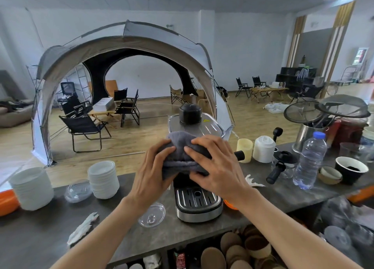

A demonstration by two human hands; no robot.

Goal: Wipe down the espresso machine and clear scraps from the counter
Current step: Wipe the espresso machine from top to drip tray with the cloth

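A silver and black espresso machine (197, 205) stands on the dark counter (40, 236) in the middle of the head view. A grey cloth (180, 147) lies bunched over the machine's front upper edge. My left hand (153, 167) grips the cloth's left side, and my right hand (214, 163) presses flat on its right side. The machine's black cap (190, 113) and metal top show behind the cloth. A crumpled white paper scrap (83, 228) lies on the counter at front left. Another white scrap (252, 180) lies just right of the machine.
Two stacks of white bowls (103, 178) stand at left, with clear lids (151, 215) near the machine. To the right are a portafilter (276, 170), a water bottle (309, 159), paper cups (351, 169) and a metal utensil holder (307, 134). An orange object (7, 203) sits far left.
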